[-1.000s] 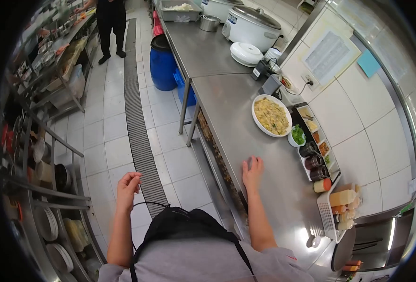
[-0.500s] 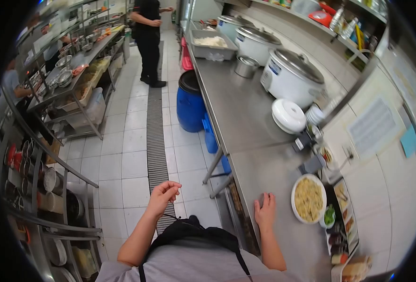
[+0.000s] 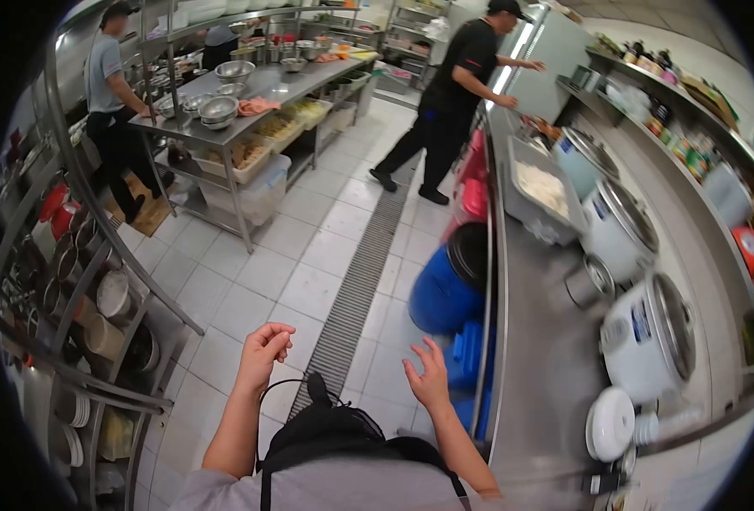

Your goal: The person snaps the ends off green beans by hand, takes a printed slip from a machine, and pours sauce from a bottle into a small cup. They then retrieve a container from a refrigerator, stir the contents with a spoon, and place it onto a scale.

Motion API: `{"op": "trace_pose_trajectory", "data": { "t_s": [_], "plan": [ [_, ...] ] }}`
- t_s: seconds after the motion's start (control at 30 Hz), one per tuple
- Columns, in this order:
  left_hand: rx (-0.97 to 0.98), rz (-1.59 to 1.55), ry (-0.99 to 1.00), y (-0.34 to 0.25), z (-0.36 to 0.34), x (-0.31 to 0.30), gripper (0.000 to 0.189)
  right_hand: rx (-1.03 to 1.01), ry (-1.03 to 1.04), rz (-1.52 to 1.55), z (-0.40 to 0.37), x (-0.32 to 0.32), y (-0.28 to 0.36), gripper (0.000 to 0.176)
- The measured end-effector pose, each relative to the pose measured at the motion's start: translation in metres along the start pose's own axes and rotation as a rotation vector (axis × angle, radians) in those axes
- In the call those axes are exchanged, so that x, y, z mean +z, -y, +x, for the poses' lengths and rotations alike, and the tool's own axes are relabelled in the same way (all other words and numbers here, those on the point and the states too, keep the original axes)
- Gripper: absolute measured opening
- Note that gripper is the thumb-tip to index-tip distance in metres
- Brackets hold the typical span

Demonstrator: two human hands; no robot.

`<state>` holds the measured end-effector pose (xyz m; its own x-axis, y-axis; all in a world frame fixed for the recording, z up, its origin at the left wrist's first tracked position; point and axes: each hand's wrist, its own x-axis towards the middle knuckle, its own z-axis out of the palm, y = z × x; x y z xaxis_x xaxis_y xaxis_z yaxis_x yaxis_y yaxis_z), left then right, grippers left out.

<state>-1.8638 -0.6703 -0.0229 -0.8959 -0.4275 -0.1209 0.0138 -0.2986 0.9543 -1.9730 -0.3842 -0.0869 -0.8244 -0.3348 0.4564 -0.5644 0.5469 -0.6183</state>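
Observation:
My left hand (image 3: 265, 351) is raised over the tiled floor with its fingers curled in, and I see nothing in it. Just below it a thin black cord loops out from my black apron (image 3: 334, 443). My right hand (image 3: 429, 376) is in the air left of the steel counter (image 3: 535, 341), fingers apart and holding nothing. Nearest to it are the blue jerrycan (image 3: 465, 358) and the blue barrel (image 3: 441, 289) with a black lid, both beside the counter.
On the counter stand several rice cookers (image 3: 645, 341), a steel pot (image 3: 587, 283) and a grey tub (image 3: 547, 217) of white food. A person in black (image 3: 454, 85) is in the aisle ahead. Another person (image 3: 109, 94) stands at the left prep table (image 3: 266, 98). Racks (image 3: 130, 358) line the left.
My right hand has lifted off the counter and its fingers have spread. My view has turned left, so the counter sits further right. The person in black has moved toward the counter side.

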Motion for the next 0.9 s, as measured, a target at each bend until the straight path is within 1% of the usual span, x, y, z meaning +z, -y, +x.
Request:
{"op": "trace_pose_trajectory", "data": {
  "t_s": [0.07,0.1,0.17,0.23,0.27,0.33,0.37,0.4,0.43,0.47,0.5,0.53,0.57,0.6,0.67,0.7,0.77,0.8,0.87,0.9],
  "plan": [
    [0.024,-0.003,-0.025,-0.014,0.064,-0.01,0.012,-0.072,0.124,-0.089,0.052,0.04,-0.032,0.032],
    [0.013,0.021,-0.024,-0.024,0.094,-0.011,0.012,-0.069,0.169,-0.127,0.07,0.058,-0.051,0.03],
    [0.001,0.048,-0.016,-0.042,0.157,-0.008,0.012,0.078,0.373,-0.163,0.097,0.083,-0.087,0.027],
    [0.059,0.132,0.062,-0.063,0.221,0.002,0.012,0.161,0.548,-0.294,0.129,0.088,-0.096,0.025],
    [0.053,0.141,0.063,-0.069,0.25,0.008,0.012,0.168,0.549,-0.286,0.136,0.095,-0.114,0.025],
    [0.043,0.139,0.19,-0.076,0.313,0.026,0.012,0.444,0.317,-0.064,0.149,0.11,-0.142,0.028],
    [0.043,0.162,0.206,-0.077,0.344,0.034,0.012,0.479,0.273,-0.07,0.164,0.119,-0.154,0.028],
    [0.043,0.167,0.264,-0.075,0.375,0.041,0.012,0.609,0.076,0.017,0.187,0.119,-0.153,0.03],
    [0.052,0.165,0.242,-0.071,0.406,0.044,0.012,0.724,-0.124,0.106,0.214,0.122,-0.157,0.034],
    [0.061,0.16,0.213,-0.068,0.439,0.046,0.012,0.742,-0.169,0.095,0.246,0.127,-0.166,0.034],
    [0.065,0.157,0.251,-0.069,0.473,0.05,0.012,0.743,-0.285,0.275,0.286,0.13,-0.177,0.035],
    [0.06,0.127,0.213,-0.07,0.505,0.052,0.012,0.733,-0.39,0.456,0.329,0.131,-0.188,0.039],
    [0.044,0.103,0.165,-0.07,0.533,0.049,0.012,0.659,-0.439,0.664,0.373,0.131,-0.191,0.041],
    [0.055,0.11,0.13,-0.068,0.567,0.044,0.011,0.551,-0.482,0.876,0.437,0.128,-0.195,0.044],
    [0.06,0.047,0.071,-0.079,0.627,0.035,0.01,0.252,-0.512,1.239,0.563,0.109,-0.16,0.047],
    [0.051,0.047,0.074,-0.088,0.652,0.032,0.01,0.029,-0.458,1.27,0.618,0.094,-0.135,0.053],
    [0.144,0.048,-0.047,-0.107,0.698,0.023,0.01,-0.425,-0.368,1.315,0.712,0.068,-0.081,0.059],
    [0.13,0.048,-0.051,-0.112,0.718,0.017,0.01,-0.733,-0.279,1.219,0.752,0.057,-0.065,0.058],
    [0.169,0.011,-0.214,-0.116,0.765,0.004,0.01,-0.971,-0.23,1.324,0.806,0.052,-0.025,0.054],
    [0.172,0.012,-0.218,-0.114,0.79,-0.005,0.01,-1.179,-0.102,1.409,0.838,0.056,-0.015,0.049]
  ]
}}
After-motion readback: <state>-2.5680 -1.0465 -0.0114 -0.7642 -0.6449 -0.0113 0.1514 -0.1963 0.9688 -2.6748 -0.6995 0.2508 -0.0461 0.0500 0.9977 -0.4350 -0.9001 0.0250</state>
